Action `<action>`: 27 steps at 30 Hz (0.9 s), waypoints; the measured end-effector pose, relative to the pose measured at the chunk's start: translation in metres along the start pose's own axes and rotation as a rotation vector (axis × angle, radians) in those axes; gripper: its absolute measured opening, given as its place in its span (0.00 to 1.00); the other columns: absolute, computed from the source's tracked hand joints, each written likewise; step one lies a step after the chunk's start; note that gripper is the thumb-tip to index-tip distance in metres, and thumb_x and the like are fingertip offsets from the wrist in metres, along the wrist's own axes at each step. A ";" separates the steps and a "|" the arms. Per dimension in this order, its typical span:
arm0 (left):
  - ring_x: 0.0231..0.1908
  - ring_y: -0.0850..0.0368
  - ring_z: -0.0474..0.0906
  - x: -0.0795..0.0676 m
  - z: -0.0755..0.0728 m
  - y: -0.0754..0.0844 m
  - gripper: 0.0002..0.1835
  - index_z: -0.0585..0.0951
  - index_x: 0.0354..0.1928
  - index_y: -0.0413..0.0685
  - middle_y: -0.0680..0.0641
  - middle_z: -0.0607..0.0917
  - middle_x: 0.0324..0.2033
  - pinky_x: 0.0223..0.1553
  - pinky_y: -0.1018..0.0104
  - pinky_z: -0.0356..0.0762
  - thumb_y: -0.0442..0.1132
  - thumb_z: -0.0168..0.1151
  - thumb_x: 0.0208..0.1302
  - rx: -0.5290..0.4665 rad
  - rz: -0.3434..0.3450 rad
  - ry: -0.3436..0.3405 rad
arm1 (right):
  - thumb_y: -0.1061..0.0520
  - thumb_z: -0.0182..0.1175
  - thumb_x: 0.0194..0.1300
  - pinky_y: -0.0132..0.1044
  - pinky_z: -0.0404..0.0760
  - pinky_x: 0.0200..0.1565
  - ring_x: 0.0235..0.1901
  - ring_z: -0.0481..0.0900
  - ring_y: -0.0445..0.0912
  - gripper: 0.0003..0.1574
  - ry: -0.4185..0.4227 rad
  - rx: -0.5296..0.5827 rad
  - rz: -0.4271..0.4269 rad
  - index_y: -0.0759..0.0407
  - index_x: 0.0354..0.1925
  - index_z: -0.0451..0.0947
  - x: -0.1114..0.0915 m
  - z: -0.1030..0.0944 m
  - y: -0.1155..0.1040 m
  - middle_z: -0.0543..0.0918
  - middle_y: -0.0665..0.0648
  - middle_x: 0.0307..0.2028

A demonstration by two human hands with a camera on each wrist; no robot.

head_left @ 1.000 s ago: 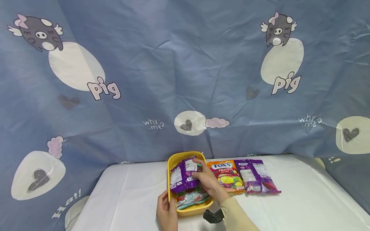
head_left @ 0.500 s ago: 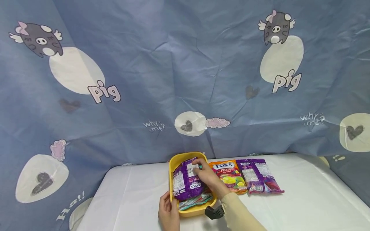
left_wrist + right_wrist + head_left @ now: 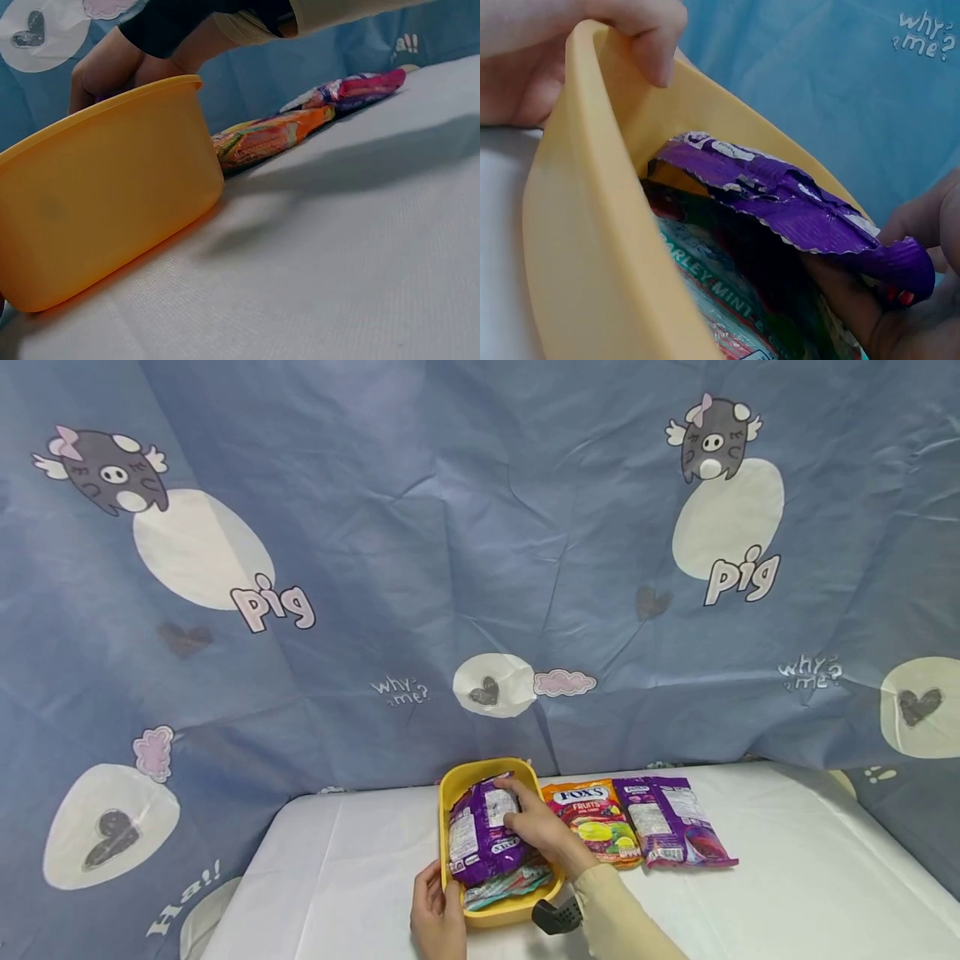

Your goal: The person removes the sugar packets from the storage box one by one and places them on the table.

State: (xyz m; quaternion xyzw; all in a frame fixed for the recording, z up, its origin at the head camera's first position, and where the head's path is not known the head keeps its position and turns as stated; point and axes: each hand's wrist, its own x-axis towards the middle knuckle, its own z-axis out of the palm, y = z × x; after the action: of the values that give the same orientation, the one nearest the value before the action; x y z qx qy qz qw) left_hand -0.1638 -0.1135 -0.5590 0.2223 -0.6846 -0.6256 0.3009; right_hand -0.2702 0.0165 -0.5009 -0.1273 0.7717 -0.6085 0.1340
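Note:
A yellow plastic tub stands on the white-covered table. My left hand grips its left near rim; the right wrist view shows the thumb inside the wall and the other fingers outside. In the tub, my right hand holds a purple Fox's candy bag by its right side. The right wrist view has that bag tilted, with fingers under it. Beneath it lies a teal-and-white candy bag reading "barley mint". Other packets there are partly hidden.
An orange Fox's Fruits bag lies right of the tub, close to its wall. Beside it is another purple candy bag. A blue printed cloth hangs behind the table.
The purple bag has come down lower and nearer in the tub, covering more of the packets beneath. My right hand has stayed on it; the left hand keeps its grip on the rim.

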 end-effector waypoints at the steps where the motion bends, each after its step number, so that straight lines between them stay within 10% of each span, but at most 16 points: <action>1: 0.36 0.76 0.74 0.000 0.000 0.001 0.18 0.76 0.46 0.44 0.39 0.81 0.43 0.35 0.88 0.70 0.26 0.55 0.51 0.003 0.001 0.006 | 0.68 0.49 0.53 0.36 0.70 0.37 0.45 0.65 0.52 0.36 0.003 0.004 0.002 0.49 0.60 0.62 0.000 0.000 0.000 0.62 0.64 0.58; 27: 0.37 0.71 0.75 -0.001 0.002 0.003 0.18 0.76 0.45 0.47 0.42 0.82 0.41 0.34 0.85 0.73 0.27 0.54 0.51 0.030 -0.016 0.023 | 0.66 0.49 0.53 0.48 0.68 0.51 0.55 0.64 0.53 0.36 0.131 -0.007 -0.007 0.41 0.59 0.64 -0.008 0.005 -0.001 0.63 0.59 0.61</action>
State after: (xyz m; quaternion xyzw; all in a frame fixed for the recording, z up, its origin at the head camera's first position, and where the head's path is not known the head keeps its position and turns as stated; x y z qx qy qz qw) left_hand -0.1641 -0.1106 -0.5565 0.2395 -0.6884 -0.6151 0.3006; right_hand -0.2606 0.0143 -0.5011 -0.0904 0.7805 -0.6133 0.0806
